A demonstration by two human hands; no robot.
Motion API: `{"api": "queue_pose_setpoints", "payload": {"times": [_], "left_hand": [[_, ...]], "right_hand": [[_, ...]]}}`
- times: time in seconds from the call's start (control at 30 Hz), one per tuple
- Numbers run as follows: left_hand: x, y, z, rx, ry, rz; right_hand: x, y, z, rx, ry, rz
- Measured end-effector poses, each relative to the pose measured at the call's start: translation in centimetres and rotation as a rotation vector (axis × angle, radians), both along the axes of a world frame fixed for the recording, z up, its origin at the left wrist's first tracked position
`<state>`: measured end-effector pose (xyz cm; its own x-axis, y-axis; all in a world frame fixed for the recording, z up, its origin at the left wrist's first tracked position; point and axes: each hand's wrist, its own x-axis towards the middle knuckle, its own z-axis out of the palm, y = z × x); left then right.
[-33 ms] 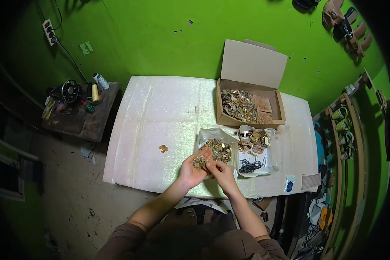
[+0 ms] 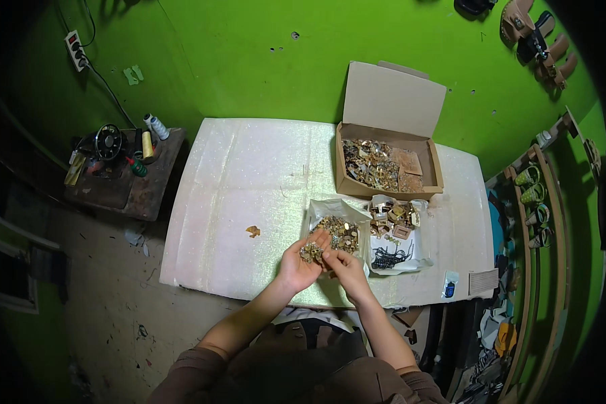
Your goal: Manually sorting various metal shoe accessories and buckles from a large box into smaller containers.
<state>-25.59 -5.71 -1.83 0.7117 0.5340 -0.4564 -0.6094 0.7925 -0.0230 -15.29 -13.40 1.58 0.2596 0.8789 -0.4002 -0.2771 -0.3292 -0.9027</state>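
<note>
Left hand: I see it cupped palm-up, cradling small brass fittings.
Right hand: pinching among those fittings.
Plastic bag: at 12 o'clock of my hands, holding more fittings.
Cardboard box: at 1 o'clock, lid up, filled with gold hardware.

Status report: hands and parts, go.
Left hand cupped, holding brass fittings. Right hand picking at them. Open bag just beyond. Nothing blocking.
</note>
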Motion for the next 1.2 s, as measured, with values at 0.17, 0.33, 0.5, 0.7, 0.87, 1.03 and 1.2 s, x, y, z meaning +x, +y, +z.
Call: {"api": "queue_pose_setpoints", "payload": {"times": [0.17,0.33,0.5,0.7,0.87,1.03,1.2], "left_hand": [[0.7,-0.2,0.0,-0.023,-0.037,0.024],[1.5,-0.8,-0.1,0.011,-0.048,0.002],[2.5,-1.5,0.7,0.007,-0.043,-0.012],[4.2,-2.1,0.1,0.002,-0.072,0.011],[6.4,-3.2,0.0,-0.001,-0.06,0.079],[8.2,-4.0,-0.1,-0.021,-0.054,0.141],[9.4,-5.5,-0.4,0.008,-0.05,0.16]], "right_hand": [[0.6,-0.4,-0.7,-0.033,0.079,-0.036],[0.4,-0.9,0.3,0.333,-1.251,-0.01],[1.5,-1.3,0.0,0.269,-0.902,-0.081],[4.2,-1.8,-0.6,0.235,-0.816,-0.095],[6.5,-2.1,-0.3,0.307,-0.8,-0.082],[8.8,-2.4,-0.7,0.173,-0.548,-0.019],[11.0,-2.7,-1.3,0.051,0.027,0.137]]}}
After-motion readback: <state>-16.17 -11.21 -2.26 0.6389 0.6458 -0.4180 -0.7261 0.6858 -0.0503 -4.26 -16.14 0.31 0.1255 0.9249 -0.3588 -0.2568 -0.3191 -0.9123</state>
